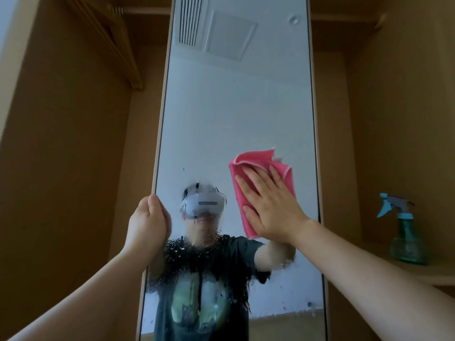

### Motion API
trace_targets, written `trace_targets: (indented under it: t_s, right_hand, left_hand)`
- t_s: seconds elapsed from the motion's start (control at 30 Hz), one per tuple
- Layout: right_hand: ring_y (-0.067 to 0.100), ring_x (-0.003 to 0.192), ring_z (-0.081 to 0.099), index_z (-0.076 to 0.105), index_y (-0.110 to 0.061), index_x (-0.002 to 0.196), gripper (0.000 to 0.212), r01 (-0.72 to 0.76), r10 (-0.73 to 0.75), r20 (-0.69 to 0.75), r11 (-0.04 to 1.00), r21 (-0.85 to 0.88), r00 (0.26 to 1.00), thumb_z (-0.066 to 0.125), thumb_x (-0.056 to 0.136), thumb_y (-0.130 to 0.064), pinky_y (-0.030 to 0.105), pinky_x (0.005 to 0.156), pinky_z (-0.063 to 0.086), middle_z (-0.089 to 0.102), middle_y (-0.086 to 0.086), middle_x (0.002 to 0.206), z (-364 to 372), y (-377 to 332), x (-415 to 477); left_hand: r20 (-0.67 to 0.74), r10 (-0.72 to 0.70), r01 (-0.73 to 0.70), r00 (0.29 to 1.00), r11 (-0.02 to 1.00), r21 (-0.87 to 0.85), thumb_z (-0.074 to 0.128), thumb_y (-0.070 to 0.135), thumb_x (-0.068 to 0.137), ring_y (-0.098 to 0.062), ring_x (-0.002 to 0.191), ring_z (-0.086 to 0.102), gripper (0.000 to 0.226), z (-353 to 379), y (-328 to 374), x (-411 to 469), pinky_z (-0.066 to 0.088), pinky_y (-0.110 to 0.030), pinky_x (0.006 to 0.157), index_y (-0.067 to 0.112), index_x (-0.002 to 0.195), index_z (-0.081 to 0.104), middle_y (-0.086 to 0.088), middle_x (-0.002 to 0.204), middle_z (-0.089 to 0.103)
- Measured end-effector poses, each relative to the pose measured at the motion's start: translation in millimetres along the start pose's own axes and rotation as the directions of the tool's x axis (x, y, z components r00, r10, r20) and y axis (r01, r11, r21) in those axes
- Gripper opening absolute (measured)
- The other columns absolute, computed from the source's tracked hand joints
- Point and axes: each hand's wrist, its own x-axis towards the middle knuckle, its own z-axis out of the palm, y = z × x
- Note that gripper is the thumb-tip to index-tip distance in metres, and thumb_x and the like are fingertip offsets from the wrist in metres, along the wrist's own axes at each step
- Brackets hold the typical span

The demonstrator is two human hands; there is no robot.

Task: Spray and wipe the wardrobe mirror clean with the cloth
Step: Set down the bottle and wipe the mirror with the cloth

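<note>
A tall wardrobe mirror [236,107] in a pale frame fills the middle of the head view. Spray droplets and runs cover its lower half around the reflected person. My right hand [270,205] lies flat with fingers spread on a pink cloth [256,168], pressing it against the glass at the right side. My left hand [147,220] grips the mirror's left edge, thumb on the front of the frame. A teal spray bottle [406,232] stands upright on a shelf to the right, apart from both hands.
Brown wardrobe panels surround the mirror. A wooden hanger [115,45] hangs from a rail at the upper left. The shelf [433,271] that bears the bottle juts out at the right, below my right forearm's level.
</note>
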Motion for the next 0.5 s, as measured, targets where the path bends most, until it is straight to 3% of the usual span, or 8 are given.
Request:
trace_targets:
  t_s: [0.3,0.5]
  right_hand:
    - [0.030,0.147,0.014,0.023,-0.017,0.152,0.068,-0.066,0.066,-0.009,0.998,-0.010,0.998,0.030,0.095,-0.052,0.057,0.116,0.008,0.020,0.009,0.159,0.4,8.7,24.3]
    - [0.030,0.147,0.016,0.025,-0.014,0.151,0.068,-0.162,0.162,-0.050,0.987,0.009,0.986,0.014,0.093,-0.048,0.053,0.118,0.002,0.019,0.010,0.159,-22.9,27.7,84.7]
  left_hand:
    - [0.013,-0.005,0.005,1.000,1.000,0.003,0.018,0.045,0.092,-0.028,0.057,0.053,0.054,-1.2,0.6,-0.5,0.054,-0.050,0.064,0.004,0.083,0.052,-0.020,0.070,0.060]
    - [0.048,-0.005,0.004,0.999,1.000,0.009,0.016,0.048,0.090,-0.027,0.060,0.051,0.054,-5.2,0.9,0.6,0.053,-0.048,0.065,0.007,0.081,0.051,-0.019,0.073,0.059]
